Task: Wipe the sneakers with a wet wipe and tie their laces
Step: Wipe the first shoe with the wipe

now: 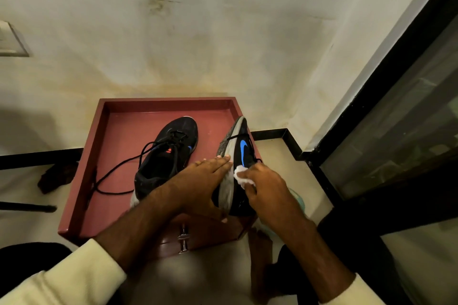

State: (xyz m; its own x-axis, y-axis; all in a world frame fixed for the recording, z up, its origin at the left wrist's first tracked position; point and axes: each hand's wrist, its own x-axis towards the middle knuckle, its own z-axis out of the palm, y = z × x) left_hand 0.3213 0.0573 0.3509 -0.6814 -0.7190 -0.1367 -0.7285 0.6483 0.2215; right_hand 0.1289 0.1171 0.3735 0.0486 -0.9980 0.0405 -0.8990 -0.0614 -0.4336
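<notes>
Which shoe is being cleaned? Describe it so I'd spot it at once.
Find the dark red tray by the wall. At its right edge, the black sneaker with a blue logo is steadied by the left hand while the right hand presses a white wet wipe on it. Unlike the upright black sneaker beside it, it is tipped sideways, grey sole showing.

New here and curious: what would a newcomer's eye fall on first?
A black sneaker is tipped on its side at the right edge of the red tray, left hand flat against its sole, right hand pressing a white wipe to it. Its untied twin sits in the tray.
</notes>
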